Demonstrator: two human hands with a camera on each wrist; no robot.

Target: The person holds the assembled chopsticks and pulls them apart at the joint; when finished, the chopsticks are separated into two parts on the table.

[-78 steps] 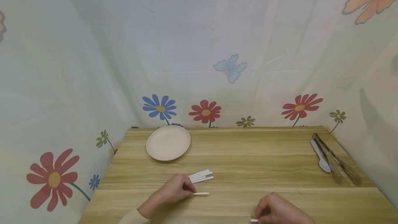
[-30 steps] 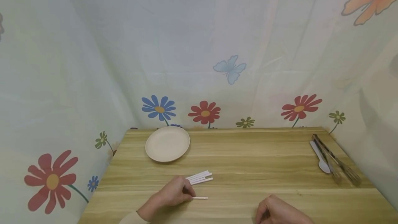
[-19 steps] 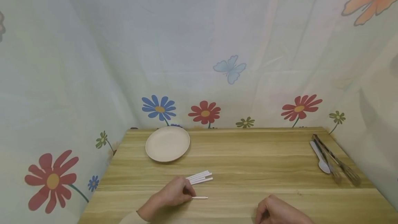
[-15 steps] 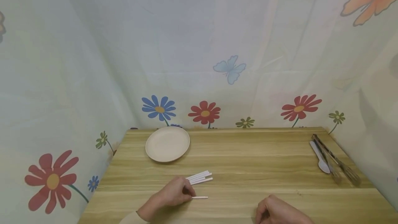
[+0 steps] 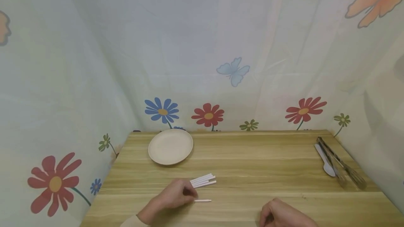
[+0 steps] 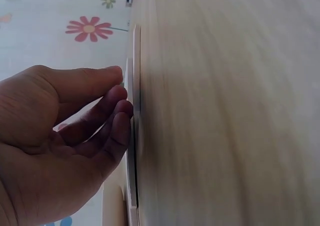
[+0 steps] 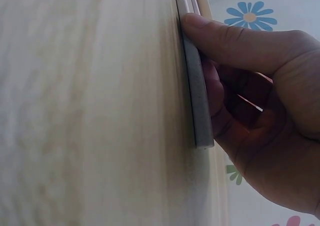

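Observation:
My left hand (image 5: pixel 174 194) hovers at the near end of a thin white stick (image 5: pixel 203 200) that lies on the wooden table. In the left wrist view, the bent fingers of the left hand (image 6: pixel 75 121) sit close beside white sticks (image 6: pixel 132 161), with nothing visible between thumb and index finger; whether they touch is hard to tell. Behind that hand lies a small bunch of white sticks (image 5: pixel 203 180). My right hand (image 5: pixel 282 214) is low at the table's front. In the right wrist view, the right hand (image 7: pixel 260 86) pinches a greyish-white stick (image 7: pixel 195 86) beside the tabletop; the head view hides this stick.
A beige plate (image 5: pixel 170 147) lies at the back left of the table (image 5: pixel 252 157). At the right edge are a pale spoon (image 5: pixel 326 165) and metal tongs (image 5: pixel 344 165). A flower-printed curtain (image 5: pixel 233 27) stands behind and at both sides.
The left hand has loosened from its stick and drawn slightly left, while the stick stays put. The right hand's stick, visible at first in the head view, has gone below the frame.

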